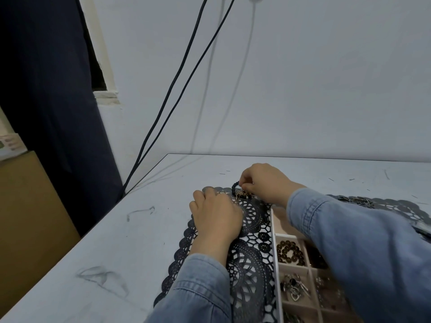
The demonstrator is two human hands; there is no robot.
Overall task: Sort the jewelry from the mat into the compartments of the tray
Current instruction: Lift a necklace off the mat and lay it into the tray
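Observation:
A black lace mat (250, 264) lies on the table, with a white compartment tray (276, 252) on its right side. A black beaded bracelet (235, 185) tangled with a thin gold chain (240, 196) sits at the mat's far edge. My right hand (263, 181) pinches the bracelet from above. My left hand (215, 214) rests on the mat just beside it, fingers curled at the gold chain; whether it grips the chain is hidden. Tray compartments hold dark round beads (290, 252) and silver pieces (295, 287).
Two black cables (177, 89) hang from above down to the table's far left corner. A dark curtain (53, 101) and a cardboard box (30, 217) stand left of the table. A second part of the lace mat (396, 206) shows at far right.

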